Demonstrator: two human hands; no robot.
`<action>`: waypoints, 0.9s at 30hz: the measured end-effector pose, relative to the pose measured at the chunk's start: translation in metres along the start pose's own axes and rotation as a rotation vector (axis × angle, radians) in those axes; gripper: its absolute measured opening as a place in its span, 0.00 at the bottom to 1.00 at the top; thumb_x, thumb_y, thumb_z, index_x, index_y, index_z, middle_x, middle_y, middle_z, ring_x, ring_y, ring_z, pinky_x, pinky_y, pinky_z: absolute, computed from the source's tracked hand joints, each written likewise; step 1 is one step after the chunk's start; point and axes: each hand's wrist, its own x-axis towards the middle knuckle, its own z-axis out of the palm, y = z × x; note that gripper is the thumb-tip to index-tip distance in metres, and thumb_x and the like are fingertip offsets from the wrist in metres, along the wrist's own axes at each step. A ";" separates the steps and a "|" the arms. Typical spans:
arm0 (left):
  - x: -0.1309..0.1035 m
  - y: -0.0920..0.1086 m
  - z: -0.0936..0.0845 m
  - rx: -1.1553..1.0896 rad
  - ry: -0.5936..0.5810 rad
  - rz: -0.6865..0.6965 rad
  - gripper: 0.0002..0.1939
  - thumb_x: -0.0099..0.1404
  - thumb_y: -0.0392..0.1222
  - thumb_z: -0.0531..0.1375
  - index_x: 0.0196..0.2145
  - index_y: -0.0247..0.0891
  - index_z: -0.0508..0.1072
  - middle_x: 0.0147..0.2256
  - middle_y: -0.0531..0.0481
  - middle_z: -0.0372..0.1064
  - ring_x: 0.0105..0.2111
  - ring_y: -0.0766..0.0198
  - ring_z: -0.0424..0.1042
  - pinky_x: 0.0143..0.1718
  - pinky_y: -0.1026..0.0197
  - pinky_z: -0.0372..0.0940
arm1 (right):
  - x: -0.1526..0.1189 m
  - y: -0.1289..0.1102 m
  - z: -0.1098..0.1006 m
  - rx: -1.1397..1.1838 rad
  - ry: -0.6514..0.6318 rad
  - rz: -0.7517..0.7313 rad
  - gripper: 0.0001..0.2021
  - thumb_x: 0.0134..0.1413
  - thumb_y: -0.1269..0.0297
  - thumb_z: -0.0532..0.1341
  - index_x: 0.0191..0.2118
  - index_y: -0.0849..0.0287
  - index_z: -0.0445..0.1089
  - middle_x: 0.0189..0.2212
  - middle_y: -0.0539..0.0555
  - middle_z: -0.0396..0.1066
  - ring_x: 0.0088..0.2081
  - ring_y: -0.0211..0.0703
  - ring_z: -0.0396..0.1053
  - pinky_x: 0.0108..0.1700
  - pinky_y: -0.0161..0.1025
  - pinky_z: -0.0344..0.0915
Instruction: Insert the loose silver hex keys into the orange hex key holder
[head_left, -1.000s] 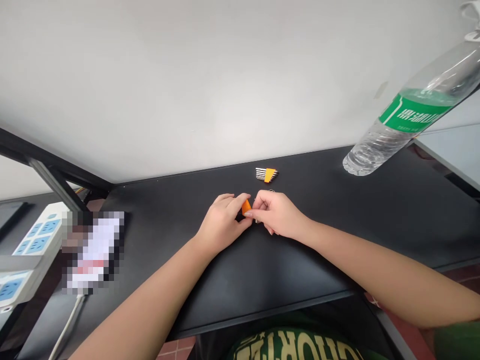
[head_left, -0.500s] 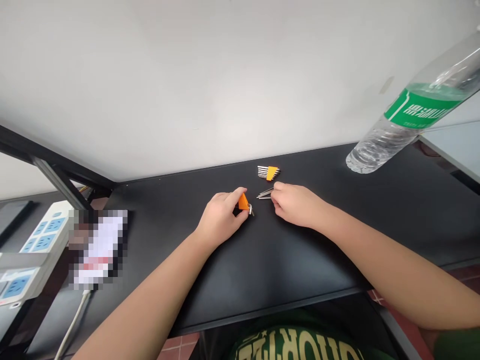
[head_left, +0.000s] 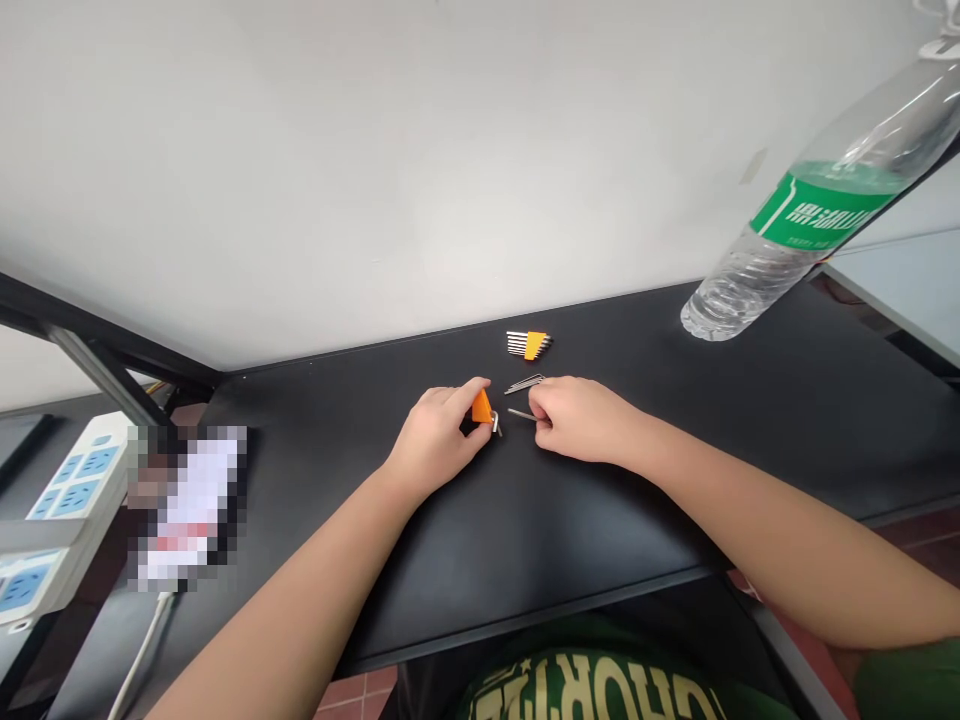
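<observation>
Right side: clear plastic water bottle (head_left: 806, 220), green label, partly filled, leaning in view. Lower left: pixelated phone (head_left: 191, 505) on black table (head_left: 600, 530), white cable (head_left: 142, 650) at its bottom end. Far left: white power strip (head_left: 75, 510), blue socket faces. Behind: pale wall (head_left: 420, 160). Bottom edge: green shirt (head_left: 592, 680), cream lettering.

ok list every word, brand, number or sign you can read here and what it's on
"鼎湖山": green label on the bottle; the smaller line beneath is too small to read.
"H", "O": among big cream letters on the green shirt, upside down and cut off; whole wording unclear.
Phone-like item: pixelated, unreadable.
Power strip: no legible text.
Far orange holder, near orange holder: no legible text.
</observation>
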 end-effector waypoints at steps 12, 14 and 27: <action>0.000 -0.001 -0.002 0.012 0.015 0.066 0.22 0.64 0.36 0.61 0.56 0.42 0.69 0.36 0.52 0.77 0.36 0.61 0.76 0.49 0.55 0.72 | -0.001 -0.002 0.004 0.339 0.158 -0.160 0.05 0.56 0.73 0.60 0.30 0.58 0.68 0.26 0.48 0.69 0.27 0.35 0.64 0.32 0.35 0.58; 0.001 0.001 -0.004 0.029 -0.012 0.091 0.18 0.65 0.37 0.60 0.53 0.42 0.70 0.34 0.53 0.76 0.34 0.62 0.75 0.51 0.54 0.71 | -0.001 -0.002 0.003 0.545 0.088 -0.064 0.04 0.59 0.68 0.61 0.33 0.58 0.70 0.26 0.48 0.71 0.24 0.34 0.66 0.30 0.34 0.62; 0.000 0.010 -0.003 0.012 -0.052 0.045 0.15 0.65 0.39 0.61 0.50 0.44 0.69 0.34 0.54 0.76 0.36 0.62 0.75 0.65 0.45 0.63 | 0.009 -0.009 0.019 0.993 0.010 0.073 0.11 0.67 0.56 0.60 0.37 0.58 0.66 0.31 0.50 0.74 0.24 0.36 0.69 0.27 0.36 0.67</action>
